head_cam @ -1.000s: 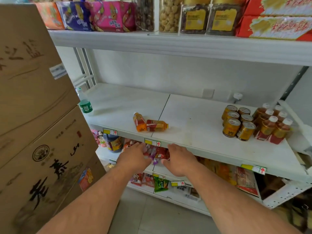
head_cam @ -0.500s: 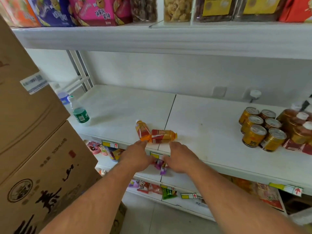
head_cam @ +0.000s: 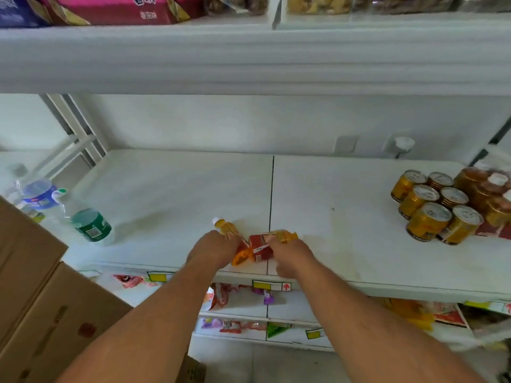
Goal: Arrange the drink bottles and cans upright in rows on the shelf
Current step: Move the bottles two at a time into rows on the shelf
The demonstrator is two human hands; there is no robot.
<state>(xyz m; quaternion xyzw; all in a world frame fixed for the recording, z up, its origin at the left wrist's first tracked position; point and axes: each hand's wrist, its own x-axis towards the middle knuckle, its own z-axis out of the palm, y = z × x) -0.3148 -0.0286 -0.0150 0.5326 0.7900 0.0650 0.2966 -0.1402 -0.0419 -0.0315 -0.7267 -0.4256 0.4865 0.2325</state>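
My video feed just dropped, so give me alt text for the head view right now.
Both hands reach two small orange drink bottles lying on their sides at the white shelf's front edge: the left hand on the left bottle, the right hand on the red-labelled bottle. Gold cans stand upright in rows at right; a green-labelled water bottle stands at left.
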